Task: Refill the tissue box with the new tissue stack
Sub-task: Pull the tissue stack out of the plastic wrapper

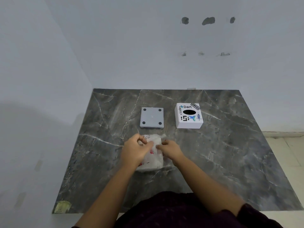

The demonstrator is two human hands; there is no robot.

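A white tissue pack in clear plastic wrap (154, 160) lies on the dark marble slab (222, 153), near the middle front. My left hand (134, 151) rests on its left side with fingers pinching the wrap at the top. My right hand (170, 149) pinches the wrap from the right. Farther back stands the white tissue box cover (188, 116) with stickers and a dark oval opening on top. To its left lies the grey base plate (152, 117), upside down, showing round black feet at its corners.
White walls stand behind the slab and to its left. A tiled floor strip (289, 155) shows at the right. A yellowish patch (63, 206) marks the slab's front left corner. My dark clothing fills the bottom edge.
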